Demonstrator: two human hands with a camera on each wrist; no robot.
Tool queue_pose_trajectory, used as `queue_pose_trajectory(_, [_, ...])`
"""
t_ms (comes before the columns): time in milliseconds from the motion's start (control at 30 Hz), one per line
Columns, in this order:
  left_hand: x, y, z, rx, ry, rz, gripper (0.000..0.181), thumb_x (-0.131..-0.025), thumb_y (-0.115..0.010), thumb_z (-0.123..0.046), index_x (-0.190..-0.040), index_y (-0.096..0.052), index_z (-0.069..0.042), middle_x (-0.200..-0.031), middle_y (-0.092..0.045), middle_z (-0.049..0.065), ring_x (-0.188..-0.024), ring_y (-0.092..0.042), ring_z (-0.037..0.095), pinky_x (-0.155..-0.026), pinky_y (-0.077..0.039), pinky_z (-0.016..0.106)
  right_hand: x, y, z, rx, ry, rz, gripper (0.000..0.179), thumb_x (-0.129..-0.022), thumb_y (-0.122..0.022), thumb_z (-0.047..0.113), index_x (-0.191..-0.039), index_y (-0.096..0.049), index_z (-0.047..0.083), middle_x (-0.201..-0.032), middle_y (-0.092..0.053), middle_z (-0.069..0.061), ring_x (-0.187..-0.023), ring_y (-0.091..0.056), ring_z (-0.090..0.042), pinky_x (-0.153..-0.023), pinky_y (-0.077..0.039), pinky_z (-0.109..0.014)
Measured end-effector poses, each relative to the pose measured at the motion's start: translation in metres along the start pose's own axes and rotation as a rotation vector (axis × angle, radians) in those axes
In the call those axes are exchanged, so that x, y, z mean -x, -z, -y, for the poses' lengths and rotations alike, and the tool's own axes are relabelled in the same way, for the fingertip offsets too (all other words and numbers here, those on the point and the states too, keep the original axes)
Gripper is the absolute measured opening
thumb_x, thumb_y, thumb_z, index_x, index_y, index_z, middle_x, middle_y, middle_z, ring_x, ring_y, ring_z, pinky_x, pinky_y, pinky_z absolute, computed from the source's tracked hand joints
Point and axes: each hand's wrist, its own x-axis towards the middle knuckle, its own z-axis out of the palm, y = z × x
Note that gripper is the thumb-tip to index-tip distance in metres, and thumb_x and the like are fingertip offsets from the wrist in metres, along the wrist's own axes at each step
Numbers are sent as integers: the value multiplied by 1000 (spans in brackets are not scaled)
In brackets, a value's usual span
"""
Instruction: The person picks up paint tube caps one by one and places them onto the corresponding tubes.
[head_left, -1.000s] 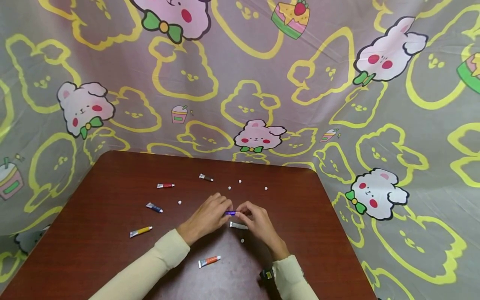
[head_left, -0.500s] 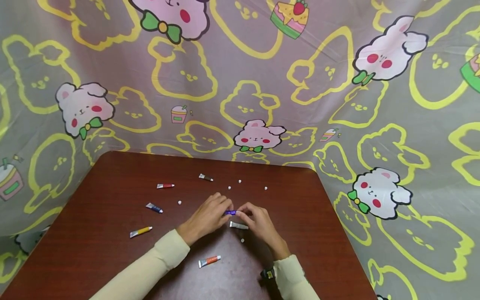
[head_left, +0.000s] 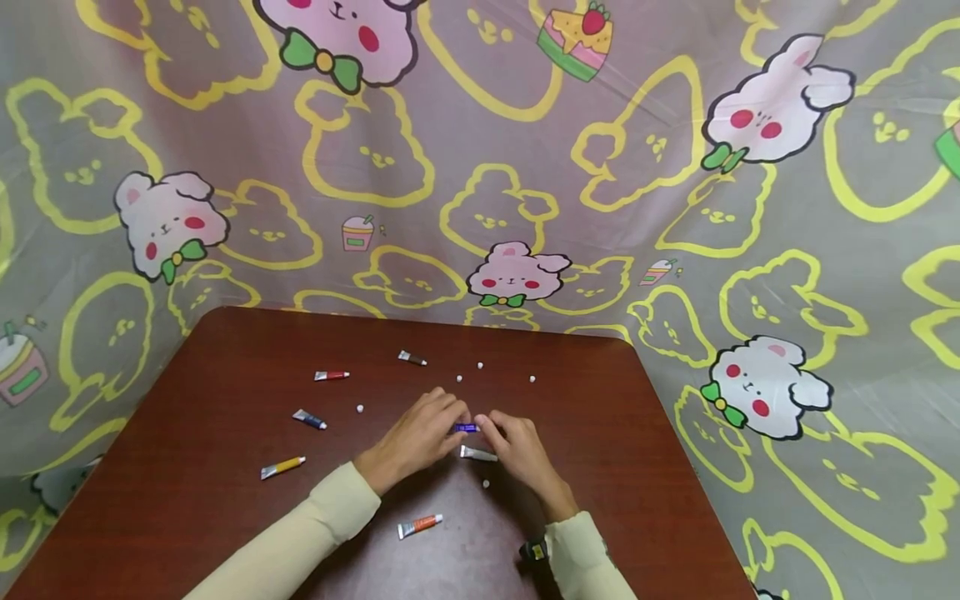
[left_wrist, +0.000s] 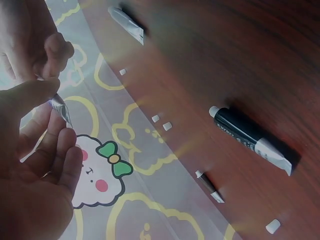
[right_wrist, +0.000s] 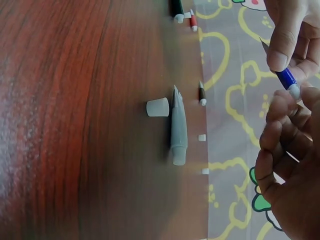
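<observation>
My left hand (head_left: pixel 423 432) pinches a small violet-blue paint tube (head_left: pixel 467 428) between thumb and fingers, its white end pointing right. At that white end are the thumb and fingertips of my right hand (head_left: pixel 519 450). The right wrist view shows the tube's blue body (right_wrist: pixel 286 78) between the two hands, with the right thumb and index finger on either side of its white tip (right_wrist: pixel 294 91). In the left wrist view the tube's silver crimped tail (left_wrist: pixel 62 111) sticks out of the left hand. Just below the hands lies a grey-white paint tube (head_left: pixel 477 453).
Orange (head_left: pixel 420 526), yellow (head_left: pixel 282 467), dark blue (head_left: pixel 309 419), red (head_left: pixel 332 376) and brown (head_left: pixel 412 358) paint tubes lie spread on the reddish-brown table (head_left: pixel 187 500). Several loose white caps lie among them, one (head_left: pixel 486 483) near the right wrist. A patterned cloth (head_left: pixel 645 250) hangs behind.
My right thumb and fingers have shifted slightly at the tube's white end, the thumb now higher. The left hand keeps its hold, and the tubes on the table stay where they were.
</observation>
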Motion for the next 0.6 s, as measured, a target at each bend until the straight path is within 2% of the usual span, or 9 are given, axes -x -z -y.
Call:
queue_pose_trajectory(200, [1, 1, -1, -5, -4, 4, 26, -87, -93, -19, -99, -70, -13, -93, -69, -2, -90, -57, 16, -84, -51, 36, 0, 0, 1, -49, 14, -25, 8, -106, -71, 15, -98, -71, 12, -81, -70, 4, -74, -58, -1, -67, -52, -23])
queue_pose_trajectory(333, [1, 0, -2, -5, 1, 6, 26, -87, -93, -19, -98, -70, -13, -92, -69, -3, -89, -57, 16, -84, -51, 35, 1, 1, 0, -90, 14, -11, 8, -103, -75, 14, -98, -69, 11, -81, -71, 2, -74, -61, -1, -68, -57, -25])
queue_pose_trajectory(500, [2, 0, -2, -7, 13, 17, 26, -87, -93, -20, -98, -70, -14, -92, -69, -3, -90, -57, 16, -86, -51, 35, 3, 7, 0, -112, 10, 57, 13, -97, -83, 11, -101, -70, 10, -86, -73, 1, -78, -65, -3, -70, -62, -33])
queue_pose_trajectory(600, [2, -1, -2, -3, 17, 25, 26, -88, -93, -19, -99, -70, -14, -93, -69, -3, -91, -57, 15, -86, -51, 36, 4, 10, -1, -122, -5, 94, 12, -98, -82, 10, -103, -71, 10, -89, -75, -1, -82, -69, -5, -75, -64, -34])
